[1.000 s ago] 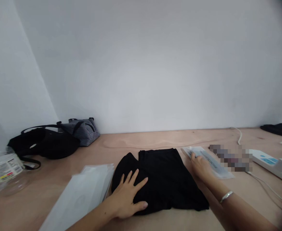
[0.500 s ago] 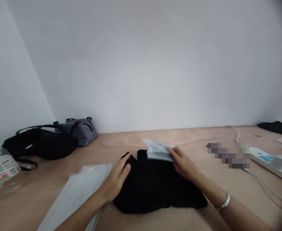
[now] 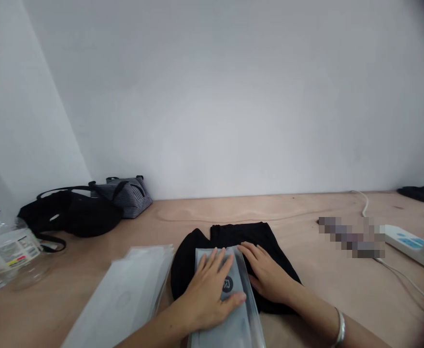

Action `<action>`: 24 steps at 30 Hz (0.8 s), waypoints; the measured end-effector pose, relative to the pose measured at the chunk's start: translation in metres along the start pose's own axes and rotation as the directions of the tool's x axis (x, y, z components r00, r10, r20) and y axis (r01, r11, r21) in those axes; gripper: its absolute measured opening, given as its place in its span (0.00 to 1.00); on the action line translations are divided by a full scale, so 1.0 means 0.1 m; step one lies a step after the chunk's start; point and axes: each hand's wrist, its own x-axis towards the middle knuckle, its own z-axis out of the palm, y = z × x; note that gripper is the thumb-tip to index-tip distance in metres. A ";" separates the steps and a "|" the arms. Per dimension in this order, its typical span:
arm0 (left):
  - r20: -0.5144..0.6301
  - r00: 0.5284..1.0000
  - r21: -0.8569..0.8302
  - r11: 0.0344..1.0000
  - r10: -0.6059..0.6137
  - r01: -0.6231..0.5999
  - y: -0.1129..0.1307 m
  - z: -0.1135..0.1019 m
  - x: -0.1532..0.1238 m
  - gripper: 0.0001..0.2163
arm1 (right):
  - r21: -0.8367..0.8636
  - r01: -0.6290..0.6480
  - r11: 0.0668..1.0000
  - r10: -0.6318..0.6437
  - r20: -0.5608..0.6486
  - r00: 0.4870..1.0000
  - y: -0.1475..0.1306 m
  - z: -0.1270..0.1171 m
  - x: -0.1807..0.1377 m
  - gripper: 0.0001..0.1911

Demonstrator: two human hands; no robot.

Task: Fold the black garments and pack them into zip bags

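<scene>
A translucent plastic bag (image 3: 222, 334) with a dark round logo lies lengthwise over a folded black garment (image 3: 241, 234). My left hand (image 3: 212, 292) rests flat on the bag with its fingers spread, partly covering the logo. At the bag's right edge, my right hand (image 3: 264, 273) lies over the bag and the cloth, palm down, its fingers loosely stretched out. Left of the garment is a stack of similar translucent plastic bags (image 3: 121, 295). The bag's near end runs out of view.
A clear plastic bottle (image 3: 9, 256) stands at the left. Behind it are a black bag (image 3: 74, 215) and a striped bag (image 3: 134, 198) by the wall. On the right lie a white power strip (image 3: 407, 244), a cable (image 3: 403, 278) and dark cloth (image 3: 422, 192).
The plastic bag, held folded in my right hand before, now lies spread over the garment. My left hand has moved right onto it, and my right hand has come down.
</scene>
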 end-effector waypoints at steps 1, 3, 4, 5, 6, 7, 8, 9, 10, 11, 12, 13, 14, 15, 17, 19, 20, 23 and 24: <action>0.030 0.999 0.034 0.999 -0.013 0.012 0.02 0.03 0.01 0.34 | -0.034 -0.074 0.997 0.076 0.046 0.996 0.06 0.00 -0.05 0.30; 0.070 0.997 0.085 0.996 -0.043 0.037 0.03 0.07 0.04 0.36 | -0.082 -0.177 0.981 0.187 0.138 0.973 0.17 0.02 -0.16 0.30; 0.083 0.995 0.104 0.994 -0.052 0.044 0.02 0.09 0.04 0.36 | -0.091 -0.200 0.976 0.214 0.180 0.960 0.22 0.03 -0.21 0.29; 0.091 0.994 0.116 0.992 -0.058 0.047 0.00 0.10 0.04 0.36 | -0.090 -0.206 0.974 0.221 0.215 0.951 0.26 0.03 -0.25 0.29; 0.097 0.994 0.122 0.991 -0.060 0.048 -0.01 0.11 0.04 0.36 | -0.080 -0.206 0.975 0.219 0.238 0.946 0.28 0.02 -0.27 0.29; 0.098 0.993 0.123 0.991 -0.061 0.048 -0.02 0.12 0.04 0.36 | -0.064 -0.207 0.976 0.217 0.247 0.944 0.29 0.01 -0.28 0.28; 0.097 0.993 0.121 0.991 -0.061 0.049 -0.04 0.13 0.03 0.35 | -0.041 -0.215 0.976 0.218 0.240 0.946 0.29 -0.01 -0.27 0.28; 0.093 0.994 0.116 0.992 -0.061 0.050 -0.04 0.14 0.02 0.35 | -0.004 -0.229 0.973 0.225 0.214 0.951 0.27 -0.04 -0.23 0.27; 0.089 0.994 0.109 0.993 -0.062 0.052 -0.05 0.15 0.02 0.35 | 0.051 -0.254 0.966 0.242 0.172 0.955 0.24 -0.06 -0.18 0.25; 0.082 0.995 0.101 0.993 -0.062 0.054 -0.06 0.16 0.01 0.34 | 0.135 -0.302 0.944 0.286 0.129 0.950 0.21 -0.08 -0.11 0.22; 0.074 0.995 0.093 0.994 -0.064 0.057 -0.06 0.17 0.01 0.32 | 0.236 -0.364 0.901 0.351 0.100 0.931 0.18 -0.09 -0.03 0.18; 0.066 0.995 0.085 0.994 -0.068 0.063 -0.07 0.18 0.01 0.31 | 0.336 -0.430 0.838 0.423 0.098 0.901 0.15 -0.09 0.05 0.15; 0.061 0.996 0.077 0.995 -0.073 0.068 -0.07 0.19 0.01 0.29 | 0.419 -0.493 0.762 0.489 0.126 0.863 0.13 -0.07 0.14 0.12; 0.058 0.995 0.069 0.995 -0.076 0.072 -0.08 0.20 0.01 0.28 | 0.476 -0.549 0.687 0.537 0.178 0.825 0.11 -0.05 0.23 0.11; 0.057 0.995 0.053 0.996 -0.079 0.076 -0.08 0.21 0.01 0.27 | 0.524 -0.623 0.581 0.564 0.293 0.772 0.11 0.02 0.38 0.12; 0.060 0.995 0.042 0.996 -0.085 0.083 -0.08 0.21 0.01 0.26 | 0.552 -0.659 0.511 0.554 0.375 0.744 0.11 0.10 0.49 0.13; 0.062 0.994 0.038 0.995 -0.090 0.088 -0.08 0.21 0.01 0.26 | 0.568 -0.673 0.475 0.550 0.405 0.730 0.11 0.13 0.53 0.13; 0.065 0.992 0.034 0.994 -0.108 0.106 -0.08 0.21 0.01 0.26 | 0.603 -0.694 0.394 0.550 0.450 0.704 0.10 0.17 0.58 0.12; 0.066 0.992 0.033 0.993 -0.111 0.109 -0.07 0.21 0.01 0.26 | 0.612 -0.696 0.374 0.550 0.458 0.698 0.09 0.17 0.58 0.11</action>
